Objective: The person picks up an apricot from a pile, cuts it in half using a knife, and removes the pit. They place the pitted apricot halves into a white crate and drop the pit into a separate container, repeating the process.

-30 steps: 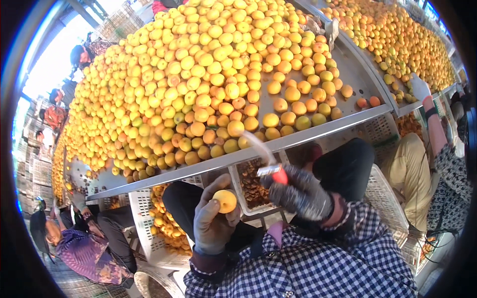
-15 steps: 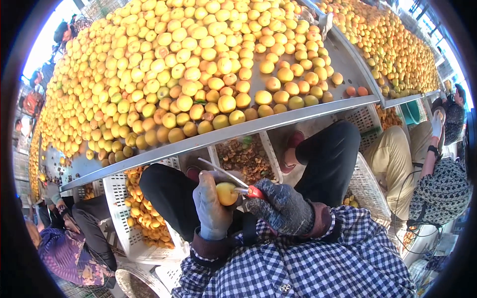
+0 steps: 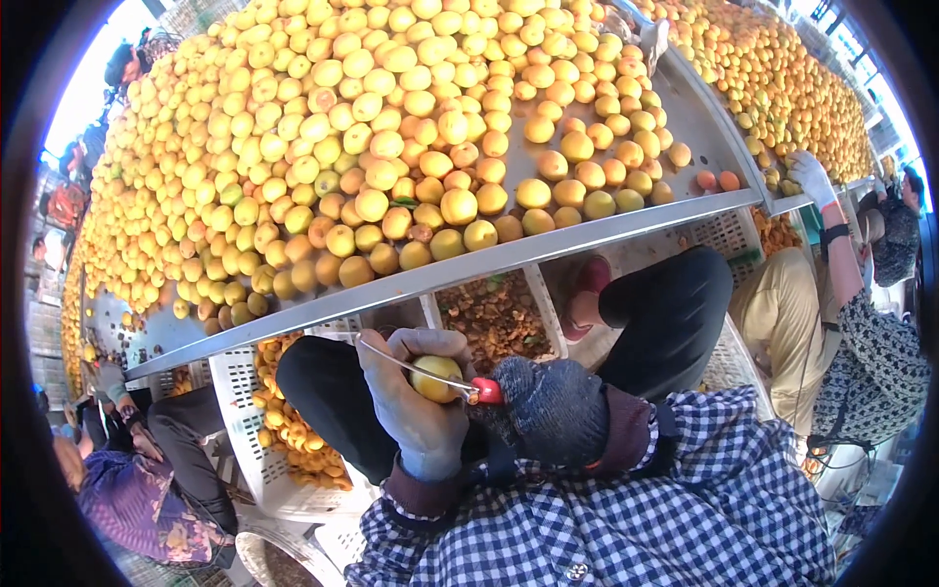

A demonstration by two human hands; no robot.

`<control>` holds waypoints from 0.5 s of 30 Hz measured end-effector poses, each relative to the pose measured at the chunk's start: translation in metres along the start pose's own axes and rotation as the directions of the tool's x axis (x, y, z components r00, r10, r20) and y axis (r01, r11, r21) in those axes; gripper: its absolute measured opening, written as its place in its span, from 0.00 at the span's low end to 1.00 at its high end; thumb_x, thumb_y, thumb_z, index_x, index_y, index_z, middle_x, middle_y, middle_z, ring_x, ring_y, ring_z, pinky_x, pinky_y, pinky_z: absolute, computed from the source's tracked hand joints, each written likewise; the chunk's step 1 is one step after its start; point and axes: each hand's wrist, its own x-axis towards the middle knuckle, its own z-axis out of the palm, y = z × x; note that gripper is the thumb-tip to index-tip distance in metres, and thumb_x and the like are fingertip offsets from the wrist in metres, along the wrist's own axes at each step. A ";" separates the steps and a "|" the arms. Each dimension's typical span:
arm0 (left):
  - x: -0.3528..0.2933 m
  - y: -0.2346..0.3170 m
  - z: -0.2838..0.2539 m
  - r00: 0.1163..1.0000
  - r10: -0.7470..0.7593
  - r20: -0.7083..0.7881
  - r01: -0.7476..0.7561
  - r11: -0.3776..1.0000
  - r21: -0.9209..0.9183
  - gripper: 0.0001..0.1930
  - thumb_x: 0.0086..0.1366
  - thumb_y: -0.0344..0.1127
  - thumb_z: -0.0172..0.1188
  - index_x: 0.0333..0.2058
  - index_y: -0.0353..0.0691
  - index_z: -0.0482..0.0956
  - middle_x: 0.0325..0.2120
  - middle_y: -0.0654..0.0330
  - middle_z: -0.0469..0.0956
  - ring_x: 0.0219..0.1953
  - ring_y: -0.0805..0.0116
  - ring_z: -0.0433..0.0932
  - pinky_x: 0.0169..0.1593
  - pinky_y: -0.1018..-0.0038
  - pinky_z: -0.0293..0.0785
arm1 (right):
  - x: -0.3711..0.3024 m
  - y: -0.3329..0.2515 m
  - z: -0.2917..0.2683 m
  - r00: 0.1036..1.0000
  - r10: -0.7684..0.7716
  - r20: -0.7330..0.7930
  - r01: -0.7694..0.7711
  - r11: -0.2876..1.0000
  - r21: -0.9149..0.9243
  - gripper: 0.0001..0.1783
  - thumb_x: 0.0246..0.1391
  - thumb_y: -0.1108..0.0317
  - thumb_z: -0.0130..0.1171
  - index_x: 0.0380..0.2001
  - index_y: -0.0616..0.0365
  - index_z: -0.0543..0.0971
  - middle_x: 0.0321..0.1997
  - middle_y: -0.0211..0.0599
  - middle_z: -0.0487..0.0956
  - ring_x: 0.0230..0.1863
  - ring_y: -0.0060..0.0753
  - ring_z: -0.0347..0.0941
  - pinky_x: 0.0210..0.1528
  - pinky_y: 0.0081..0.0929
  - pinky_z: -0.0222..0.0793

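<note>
My left hand (image 3: 416, 423), in a pale glove, is closed around a yellow apricot (image 3: 428, 383) held over my lap. In my right hand (image 3: 556, 411), which wears a dark grey knitted glove, is a knife with a red handle (image 3: 486, 390). Its thin metal blade lies across the apricot, its tip beside my left fingers. Beyond my hands a metal table edge (image 3: 450, 274) borders a large heap of apricots (image 3: 323, 147).
A white crate (image 3: 233, 411) of orange apricot halves stands left of my leg. Between my knees, another crate (image 3: 543, 318) holds brown scraps. Co-workers sit on both sides; one gloved hand (image 3: 810, 179) reaches to the right-hand heap. A white bucket (image 3: 249, 558) stands at lower left.
The knife blade has come down over the apricot, and my right hand has rolled over. My left fingers have opened wider around the fruit. The right co-worker's hand has risen to the heap.
</note>
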 end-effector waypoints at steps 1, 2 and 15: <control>0.002 0.003 0.002 0.999 -0.026 -0.039 0.025 0.999 -0.037 0.31 0.68 0.55 0.26 0.24 0.36 0.70 0.16 0.58 0.71 0.18 0.71 0.69 0.26 0.78 0.67 | 0.005 0.002 -0.001 1.000 -0.009 -0.001 0.009 1.000 0.003 0.19 0.51 0.56 0.54 0.33 0.64 0.68 0.22 0.51 0.74 0.22 0.54 0.73 0.24 0.44 0.68; 0.005 0.004 0.002 0.999 -0.019 -0.041 0.018 0.999 -0.033 0.31 0.68 0.55 0.26 0.24 0.36 0.70 0.16 0.58 0.71 0.18 0.71 0.69 0.26 0.78 0.67 | 0.011 0.004 -0.001 0.999 -0.036 0.001 0.036 0.999 0.014 0.19 0.51 0.55 0.53 0.33 0.64 0.67 0.22 0.52 0.74 0.22 0.55 0.73 0.24 0.44 0.68; 0.030 0.025 0.023 0.992 0.045 -0.117 -0.077 0.956 -0.283 0.32 0.64 0.61 0.37 0.38 0.33 0.73 0.14 0.62 0.70 0.12 0.74 0.65 0.13 0.83 0.58 | 0.002 0.006 -0.015 0.979 -0.151 0.135 -0.113 0.143 0.983 0.16 0.59 0.60 0.48 0.40 0.63 0.70 0.30 0.38 0.76 0.33 0.29 0.73 0.34 0.24 0.68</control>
